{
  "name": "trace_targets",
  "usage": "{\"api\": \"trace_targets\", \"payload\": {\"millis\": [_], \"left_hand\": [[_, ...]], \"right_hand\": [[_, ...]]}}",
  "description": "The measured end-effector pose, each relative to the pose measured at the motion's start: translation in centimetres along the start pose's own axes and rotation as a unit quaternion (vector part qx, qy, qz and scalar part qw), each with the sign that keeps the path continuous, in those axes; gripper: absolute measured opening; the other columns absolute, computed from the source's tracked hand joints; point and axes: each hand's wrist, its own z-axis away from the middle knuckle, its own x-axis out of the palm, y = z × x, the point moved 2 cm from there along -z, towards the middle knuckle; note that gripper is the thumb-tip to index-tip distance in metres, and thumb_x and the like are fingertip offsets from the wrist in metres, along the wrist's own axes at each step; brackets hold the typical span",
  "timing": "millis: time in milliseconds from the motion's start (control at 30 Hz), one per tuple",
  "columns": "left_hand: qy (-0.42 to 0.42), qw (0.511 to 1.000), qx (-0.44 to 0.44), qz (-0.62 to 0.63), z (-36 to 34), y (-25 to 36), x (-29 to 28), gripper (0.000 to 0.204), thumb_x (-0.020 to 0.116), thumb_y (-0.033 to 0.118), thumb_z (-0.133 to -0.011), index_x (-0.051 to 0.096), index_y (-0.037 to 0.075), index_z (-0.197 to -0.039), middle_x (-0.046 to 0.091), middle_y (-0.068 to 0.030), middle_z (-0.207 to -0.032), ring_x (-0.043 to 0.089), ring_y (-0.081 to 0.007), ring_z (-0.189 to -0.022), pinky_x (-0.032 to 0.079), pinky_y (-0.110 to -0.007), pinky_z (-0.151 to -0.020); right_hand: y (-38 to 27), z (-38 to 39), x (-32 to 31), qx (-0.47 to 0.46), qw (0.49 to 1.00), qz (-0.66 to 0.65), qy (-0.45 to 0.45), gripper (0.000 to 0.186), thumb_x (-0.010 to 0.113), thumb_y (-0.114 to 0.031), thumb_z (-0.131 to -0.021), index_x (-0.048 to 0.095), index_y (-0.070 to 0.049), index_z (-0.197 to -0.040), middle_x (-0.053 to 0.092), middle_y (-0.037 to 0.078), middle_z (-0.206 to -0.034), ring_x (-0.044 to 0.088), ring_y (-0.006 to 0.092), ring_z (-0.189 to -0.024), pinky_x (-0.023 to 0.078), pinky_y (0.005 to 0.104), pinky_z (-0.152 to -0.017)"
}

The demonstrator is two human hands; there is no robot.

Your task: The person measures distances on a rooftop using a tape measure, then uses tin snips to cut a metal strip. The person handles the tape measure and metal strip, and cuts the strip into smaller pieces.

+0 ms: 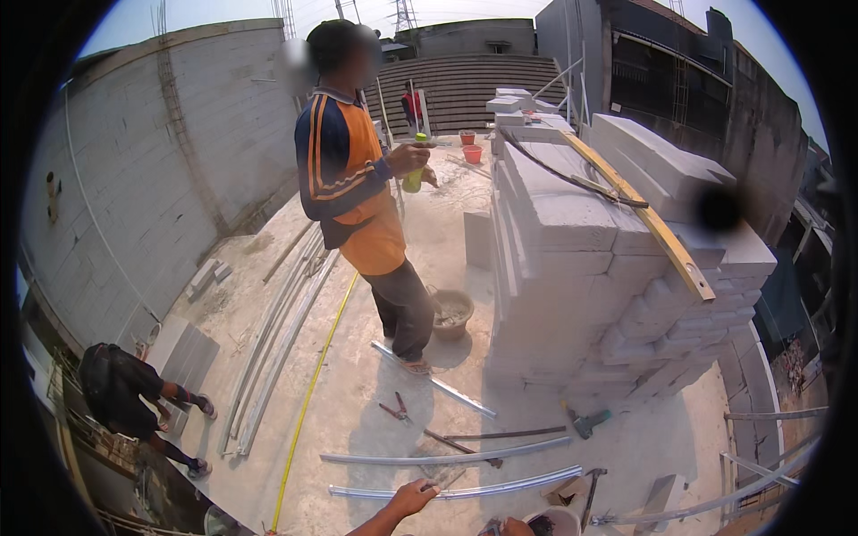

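Note:
My left hand (416,495) is closed at the bottom centre, over a metal channel (527,481) on the concrete floor; what it grips is unclear. My right hand (515,527) is mostly cut off by the lower edge, beside a pale bucket (559,520), its fingers unclear. A hammer-like tool (593,493) lies right of the bucket. Another channel (447,458), a dark bar (500,433), red-handled pliers (393,413) and a green power tool (585,422) lie farther forward.
A worker in orange (357,223) holds a green bottle beside stacked pale blocks (572,286) topped by a wooden straightedge (666,241). A mortar bucket (452,326) stands behind. A bent-over person (121,384), long profiles (277,339) and yellow tape (315,389) are left.

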Motion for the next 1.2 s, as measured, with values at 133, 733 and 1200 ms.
{"api": "trace_targets", "payload": {"millis": [133,733,1200], "left_hand": [[0.040,0.996,-0.070,0.023,9.8,-12.6,-2.3,0.048,0.060,0.042,-0.088,0.064,0.006,-0.119,0.070,-0.0161,-0.107,0.066,-0.0292,-0.100,0.050,-0.037,-0.088],[0.011,0.898,-0.338,0.282,30.7,-34.8,-3.2,0.041,0.065,0.034,-0.086,0.067,0.008,-0.117,0.070,-0.0113,-0.101,0.067,-0.0216,-0.090,0.052,-0.032,-0.082],[0.257,0.414,-0.491,0.722,39.4,-38.6,0.8,0.024,0.059,0.021,-0.091,0.067,0.002,-0.103,0.067,-0.0080,-0.088,0.065,-0.0189,-0.080,0.052,-0.033,-0.077]], "right_hand": [[-12.2,1.5,1.9,-0.157,0.972,0.088,-0.151,0.025,0.053,-0.022,-0.084,0.056,-0.002,-0.099,0.067,0.026,-0.090,0.065,0.0445,-0.087,0.051,0.0512,-0.078],[-41.9,-0.7,28.2,-0.251,0.787,0.252,-0.505,0.029,0.058,-0.025,-0.084,0.066,0.001,-0.094,0.068,0.023,-0.091,0.065,0.0393,-0.091,0.048,0.0472,-0.082],[-54.5,-10.2,35.6,-0.017,0.670,0.258,-0.696,0.027,0.048,-0.022,-0.096,0.057,0.003,-0.100,0.066,0.012,-0.078,0.064,0.0206,-0.074,0.049,0.0336,-0.072]]}}
